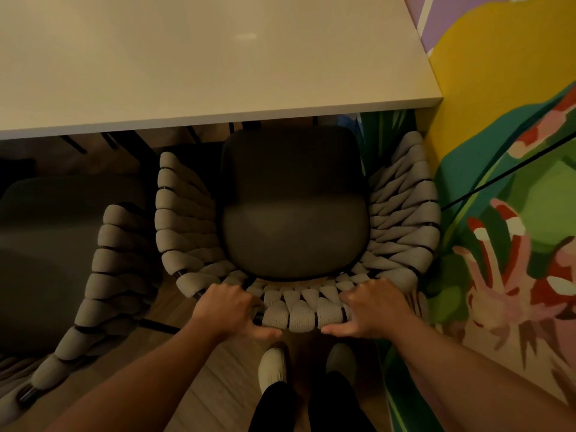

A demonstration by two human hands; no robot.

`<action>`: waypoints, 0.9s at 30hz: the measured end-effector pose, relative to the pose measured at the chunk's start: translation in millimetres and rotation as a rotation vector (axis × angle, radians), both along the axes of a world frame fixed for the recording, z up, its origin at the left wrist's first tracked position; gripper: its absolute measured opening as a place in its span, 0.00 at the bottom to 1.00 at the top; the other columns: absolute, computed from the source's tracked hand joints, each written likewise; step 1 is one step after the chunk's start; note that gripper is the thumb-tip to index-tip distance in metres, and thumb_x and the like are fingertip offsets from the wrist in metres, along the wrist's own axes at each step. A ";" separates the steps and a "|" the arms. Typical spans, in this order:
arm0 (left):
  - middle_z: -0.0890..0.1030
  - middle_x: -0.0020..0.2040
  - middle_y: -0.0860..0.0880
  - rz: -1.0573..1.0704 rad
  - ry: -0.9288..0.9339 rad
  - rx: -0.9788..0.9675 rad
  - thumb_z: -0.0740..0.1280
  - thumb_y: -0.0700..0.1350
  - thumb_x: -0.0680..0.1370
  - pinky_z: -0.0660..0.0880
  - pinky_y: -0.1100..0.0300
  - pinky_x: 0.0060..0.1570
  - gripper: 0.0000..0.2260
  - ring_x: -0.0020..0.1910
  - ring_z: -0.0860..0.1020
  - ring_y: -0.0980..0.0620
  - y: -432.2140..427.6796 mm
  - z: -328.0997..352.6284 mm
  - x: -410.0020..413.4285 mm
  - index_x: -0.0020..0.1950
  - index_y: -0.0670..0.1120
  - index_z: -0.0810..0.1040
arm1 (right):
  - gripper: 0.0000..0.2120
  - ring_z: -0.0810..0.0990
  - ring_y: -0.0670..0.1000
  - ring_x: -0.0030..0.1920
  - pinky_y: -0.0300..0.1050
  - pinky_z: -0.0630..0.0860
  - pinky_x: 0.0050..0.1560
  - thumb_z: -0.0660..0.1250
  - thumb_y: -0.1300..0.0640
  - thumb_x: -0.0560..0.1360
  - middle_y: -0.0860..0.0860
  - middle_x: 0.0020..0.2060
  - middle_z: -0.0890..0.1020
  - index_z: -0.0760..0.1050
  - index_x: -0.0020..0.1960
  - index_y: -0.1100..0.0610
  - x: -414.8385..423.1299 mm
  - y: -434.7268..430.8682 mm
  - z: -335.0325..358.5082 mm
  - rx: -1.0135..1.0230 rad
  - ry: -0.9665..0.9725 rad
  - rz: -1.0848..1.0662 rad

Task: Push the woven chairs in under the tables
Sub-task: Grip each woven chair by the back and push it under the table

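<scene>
Sensibly, your left hand [229, 310] and right hand [374, 310] grip the chair [293, 213] by its woven back rim: soft cord, probably stiff frame; push toward the worktop [187, 57].

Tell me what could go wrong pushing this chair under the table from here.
1. The chair, gripped at its back by the left hand and right hand, sits close to the painted wall; a skewed push could scrape it.
2. Its woven arms might strike the table edge; their height is unclear from above.
3. Its left side is near the neighbouring chair and could snag.
</scene>
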State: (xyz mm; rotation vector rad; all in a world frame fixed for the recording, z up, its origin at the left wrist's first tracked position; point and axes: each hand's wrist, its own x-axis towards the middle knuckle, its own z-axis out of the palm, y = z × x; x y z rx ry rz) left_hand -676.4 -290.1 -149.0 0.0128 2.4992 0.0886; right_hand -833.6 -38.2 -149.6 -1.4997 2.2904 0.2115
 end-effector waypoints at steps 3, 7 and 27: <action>0.68 0.29 0.52 0.000 0.013 -0.013 0.48 0.85 0.63 0.60 0.59 0.31 0.46 0.28 0.64 0.56 -0.9 -1.3 4.1 0.69 0.60 0.76 | 0.51 0.72 0.49 0.31 0.43 0.69 0.35 0.35 0.15 0.61 0.48 0.28 0.72 0.79 0.43 0.54 4.4 1.8 -1.3 -0.017 0.002 0.001; 0.66 0.28 0.53 0.021 0.068 -0.014 0.41 0.87 0.59 0.60 0.59 0.30 0.50 0.27 0.63 0.56 -0.3 -4.3 3.5 0.63 0.59 0.80 | 0.52 0.73 0.49 0.31 0.40 0.64 0.32 0.33 0.16 0.61 0.48 0.28 0.71 0.79 0.44 0.54 2.9 2.9 -2.1 -0.017 0.009 0.041; 0.66 0.28 0.54 0.058 0.121 -0.007 0.40 0.85 0.60 0.59 0.61 0.29 0.49 0.26 0.64 0.57 5.3 0.1 -12.7 0.56 0.56 0.82 | 0.36 0.42 0.41 0.24 0.35 0.41 0.28 0.44 0.18 0.70 0.43 0.23 0.44 0.57 0.24 0.50 -20.9 3.1 -8.7 -0.227 0.156 0.020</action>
